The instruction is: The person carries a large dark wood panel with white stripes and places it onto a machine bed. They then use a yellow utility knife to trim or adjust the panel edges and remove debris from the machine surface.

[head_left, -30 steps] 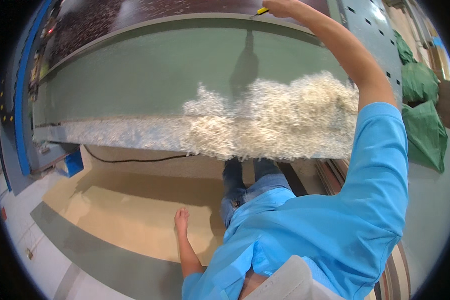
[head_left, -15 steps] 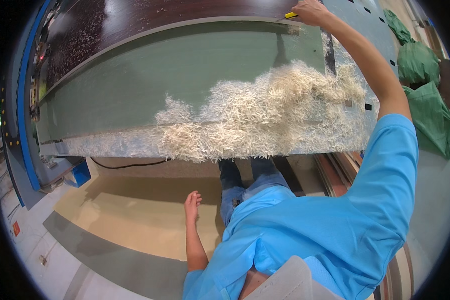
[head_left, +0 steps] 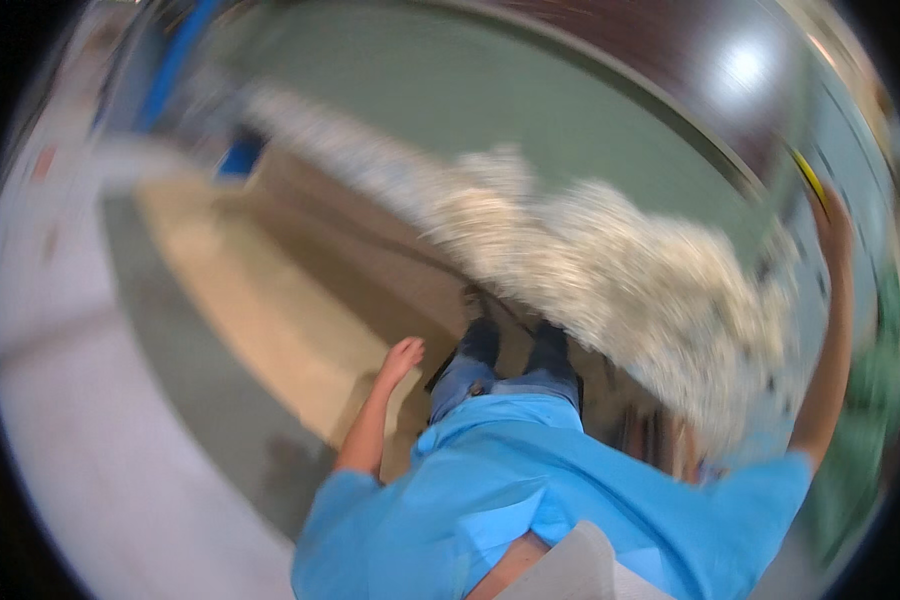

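My right hand (head_left: 835, 222) is closed round a slim yellow utility knife (head_left: 808, 175) at the far right. The knife points up and to the left, close to the end of a green panel (head_left: 570, 120) and a dark, glossy reddish-brown panel (head_left: 715, 60). A big heap of pale, thin shavings (head_left: 640, 265) covers the near side of the green panel and its edge. Down by my left hip hangs my left hand (head_left: 405, 355), fingers loosely curled, with nothing visible in it. Motion blurs the whole view, and the knife's blade cannot be made out.
A grey-blue worktable (head_left: 855, 120) with dark slots extends at the right. Green sacks (head_left: 855, 450) lie beyond my right arm. Tan and grey sheets (head_left: 240, 290) lie low on the left, near a blue box (head_left: 240, 158) and a blue upright bar (head_left: 175, 65).
My view has swung, tilting the table. My right hand, still holding the knife, has moved from the panels' far edge to the right. My left hand still hangs low.
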Available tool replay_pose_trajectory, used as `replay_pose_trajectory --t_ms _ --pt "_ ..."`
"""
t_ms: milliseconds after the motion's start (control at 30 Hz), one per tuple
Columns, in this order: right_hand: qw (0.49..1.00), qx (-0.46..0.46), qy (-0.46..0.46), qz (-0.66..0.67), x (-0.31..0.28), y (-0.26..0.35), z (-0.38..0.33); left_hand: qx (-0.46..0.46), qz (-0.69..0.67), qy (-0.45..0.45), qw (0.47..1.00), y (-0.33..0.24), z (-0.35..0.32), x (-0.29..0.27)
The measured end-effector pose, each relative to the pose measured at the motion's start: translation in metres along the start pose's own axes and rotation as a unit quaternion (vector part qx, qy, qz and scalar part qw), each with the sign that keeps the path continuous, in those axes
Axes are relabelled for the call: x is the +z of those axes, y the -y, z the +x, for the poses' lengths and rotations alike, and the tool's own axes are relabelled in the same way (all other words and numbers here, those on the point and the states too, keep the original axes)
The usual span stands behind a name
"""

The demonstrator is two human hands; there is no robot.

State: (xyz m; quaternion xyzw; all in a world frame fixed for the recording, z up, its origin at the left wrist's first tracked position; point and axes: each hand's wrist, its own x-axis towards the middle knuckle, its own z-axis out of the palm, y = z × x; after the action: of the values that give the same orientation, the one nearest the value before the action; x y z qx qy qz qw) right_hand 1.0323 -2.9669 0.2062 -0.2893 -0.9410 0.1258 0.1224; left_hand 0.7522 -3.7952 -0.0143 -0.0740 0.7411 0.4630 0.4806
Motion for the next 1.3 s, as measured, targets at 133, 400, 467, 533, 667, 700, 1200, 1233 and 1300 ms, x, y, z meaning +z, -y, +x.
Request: replay_pose_trajectory --t_ms 133,400,467,533,667,700,1200,1233,1300 --pt "0.972 0.128 -0.034 0.195 0.062 0.097 -0.014 -0.023 0.032 -0.09 0.995 0.021 -0.004 -0.006" --pt "0.911 0.034 0.274 0.307 0.245 0.44 -0.098 0.003 -0.004 -0.088 0.996 0.045 0.011 -0.067" --pt "0.918 -0.027 0.284 0.274 0.269 0.54 -0.122 0.007 -0.004 -0.104 0.995 0.052 0.023 -0.1" --pt "0.878 -0.037 0.353 0.322 0.279 0.614 -0.141 0.023 -0.089 -0.146 0.985 0.057 0.034 -0.132" --pt "0.867 -0.138 0.376 0.297 0.305 0.713 -0.147 0.026 -0.184 -0.176 0.967 0.043 0.039 -0.199" --pt "0.867 -0.165 0.37 0.29 0.311 0.724 -0.141 0.032 -0.201 -0.181 0.962 0.034 0.042 -0.22" --pt "0.897 -0.122 0.386 0.179 0.475 0.885 0.013 0.001 -0.204 -0.246 0.947 -0.075 0.142 -0.552" --pt "0.899 -0.116 0.381 0.182 0.488 0.903 0.021 -0.001 -0.207 -0.248 0.947 -0.079 0.15 -0.574" --pt "0.908 -0.081 0.377 0.166 0.501 0.934 0.038 -0.014 -0.201 -0.241 0.949 -0.091 0.16 -0.611"
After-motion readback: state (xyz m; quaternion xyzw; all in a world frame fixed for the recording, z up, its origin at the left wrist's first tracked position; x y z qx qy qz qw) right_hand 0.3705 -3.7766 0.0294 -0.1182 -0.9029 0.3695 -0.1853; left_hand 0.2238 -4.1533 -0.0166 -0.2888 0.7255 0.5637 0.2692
